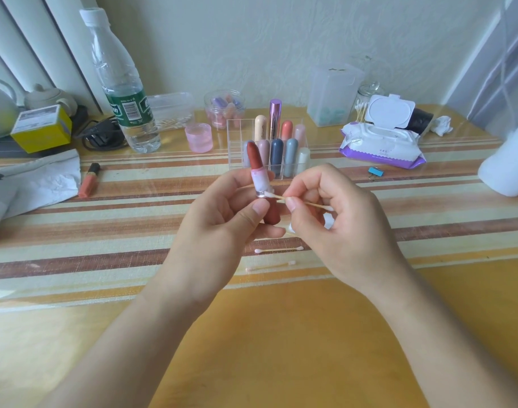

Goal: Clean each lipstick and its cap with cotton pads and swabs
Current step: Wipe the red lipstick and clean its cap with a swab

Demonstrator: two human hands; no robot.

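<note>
- Two hands work: left hand [222, 213] grips the lipstick [259, 175] upright before the rack [237, 134], bullet [253, 156] wound out; right hand [340, 219] pinches a swab [299, 201], tip on the collar [262, 184].
- Risk: an upward slip could gouge or smear the soft bullet; hard pressure may bend the swab.
- Two spare swabs [278, 249] lie just below, wipes [381, 142] right. Nothing blocks the hands.

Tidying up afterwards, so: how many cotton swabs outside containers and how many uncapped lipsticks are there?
Wooden-stick cotton swabs: 3 (one in the right hand, two on the striped tablecloth)
Uncapped red lipstick in the left hand: 1
Total: 4
</note>
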